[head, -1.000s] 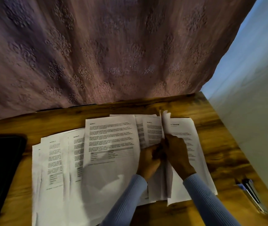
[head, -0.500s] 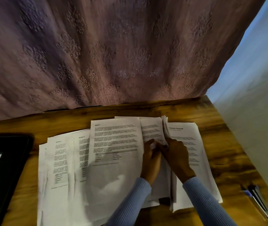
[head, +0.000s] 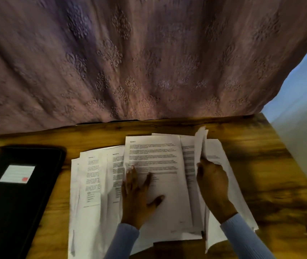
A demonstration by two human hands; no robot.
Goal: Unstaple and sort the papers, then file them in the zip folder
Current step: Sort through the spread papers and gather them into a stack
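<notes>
My left hand is resting flat, fingers spread and released, on the top printed sheet of the papers fanned across the wooden worktop. My right hand, at 3 o'clock from the left, is grasping a raised sheet by its edge, its grip pinched. The black zip folder is lying at 9 o'clock from the papers, apart from them.

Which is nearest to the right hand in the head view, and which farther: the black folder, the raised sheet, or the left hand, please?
From the right hand:
1. Raised sheet: held in its fingers, standing just above it.
2. Left hand: to its left, flat on the papers.
3. Black folder: far left on the table.
</notes>
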